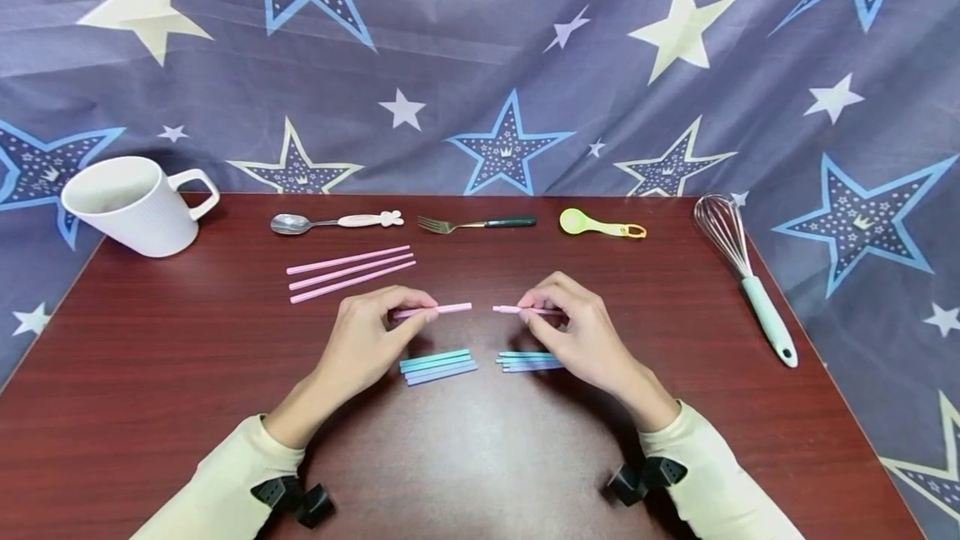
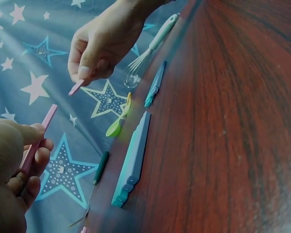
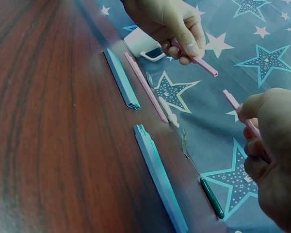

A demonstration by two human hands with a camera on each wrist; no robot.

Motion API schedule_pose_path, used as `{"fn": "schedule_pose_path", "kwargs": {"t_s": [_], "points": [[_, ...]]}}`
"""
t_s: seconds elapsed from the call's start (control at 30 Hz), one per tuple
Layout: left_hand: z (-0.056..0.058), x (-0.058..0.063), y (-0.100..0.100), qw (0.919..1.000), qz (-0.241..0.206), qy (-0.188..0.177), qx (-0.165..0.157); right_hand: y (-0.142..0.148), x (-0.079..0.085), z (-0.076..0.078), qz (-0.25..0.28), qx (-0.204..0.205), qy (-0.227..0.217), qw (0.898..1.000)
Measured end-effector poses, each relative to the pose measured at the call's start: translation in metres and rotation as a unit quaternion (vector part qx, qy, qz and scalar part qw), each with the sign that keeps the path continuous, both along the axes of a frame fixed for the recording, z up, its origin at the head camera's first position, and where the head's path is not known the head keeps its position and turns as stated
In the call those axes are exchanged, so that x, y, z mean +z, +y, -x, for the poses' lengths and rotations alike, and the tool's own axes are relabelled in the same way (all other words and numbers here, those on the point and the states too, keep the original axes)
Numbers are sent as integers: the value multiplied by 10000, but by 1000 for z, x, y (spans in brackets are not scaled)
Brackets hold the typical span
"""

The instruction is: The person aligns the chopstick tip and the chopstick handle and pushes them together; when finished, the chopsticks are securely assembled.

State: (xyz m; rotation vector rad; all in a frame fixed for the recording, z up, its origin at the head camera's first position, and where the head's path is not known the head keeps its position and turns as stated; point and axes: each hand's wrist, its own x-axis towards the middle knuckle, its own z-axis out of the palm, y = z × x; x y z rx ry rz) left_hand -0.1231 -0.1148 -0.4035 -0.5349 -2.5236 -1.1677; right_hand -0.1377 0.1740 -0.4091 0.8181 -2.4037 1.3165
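Head view: mid-frame, our left hand [image 1: 366,334] and right hand [image 1: 583,330] pinch slim pink sticks [image 1: 454,307]; blue-green stick bundles [image 1: 438,367] lie below, white ribbed mug [image 1: 142,215] upper left, on red-brown wooden table [image 1: 165,357] before starry grey-blue cloth [image 1: 480,48].

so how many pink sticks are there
5: the far stick, middle stick and near stick lie side by side on the table near the spoon; the left hand holds one short stick, the right hand another short stick. No others show.
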Motion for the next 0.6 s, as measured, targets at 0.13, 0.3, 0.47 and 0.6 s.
{"fn": "schedule_pose_path", "kwargs": {"t_s": [0.13, 0.3, 0.47, 0.6], "points": [[-1, -1, 1, 10000, 11, -48, -62, -2, 0, -1, -3, 69, 39, 10000], [-2, -2, 4, 9998, -1, -112, -161, -4, 1, -3, -72, 162, -9, 9998], [-4, -3, 5, 9996, -51, -164, -230, -6, 1, -4, -84, 251, 53, 9996], [-5, -3, 7, 9994, -38, -150, -296, -8, 0, -5, -56, 298, 136, 9994]]}}
